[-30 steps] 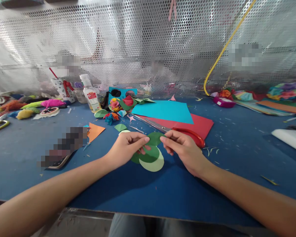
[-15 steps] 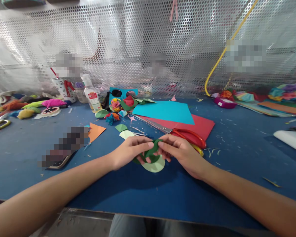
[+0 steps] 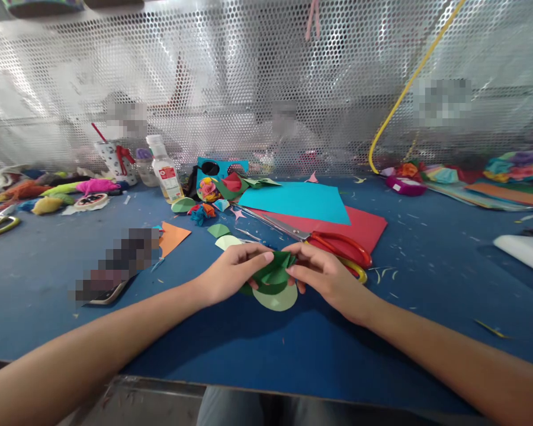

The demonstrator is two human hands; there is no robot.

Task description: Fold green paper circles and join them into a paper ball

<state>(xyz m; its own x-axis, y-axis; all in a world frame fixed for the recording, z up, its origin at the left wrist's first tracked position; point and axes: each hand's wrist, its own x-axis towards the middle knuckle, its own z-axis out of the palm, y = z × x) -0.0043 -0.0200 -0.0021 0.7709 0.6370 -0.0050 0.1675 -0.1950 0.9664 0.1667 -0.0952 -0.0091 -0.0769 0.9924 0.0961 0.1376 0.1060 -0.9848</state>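
Where a second ago I was holding the dark green paper circle point(image 3: 273, 273) flat, I am now pinching it into pleats between both hands, left hand point(image 3: 231, 273) and right hand point(image 3: 322, 275) closing in from either side, just above the pale green circle point(image 3: 279, 299) lying on the desk point(image 3: 249, 343). The folding is well underway.

bright, even light with glare on the perforated metal screen point(image 3: 249, 77); wide-angle bending at the edges; pixelated patches.
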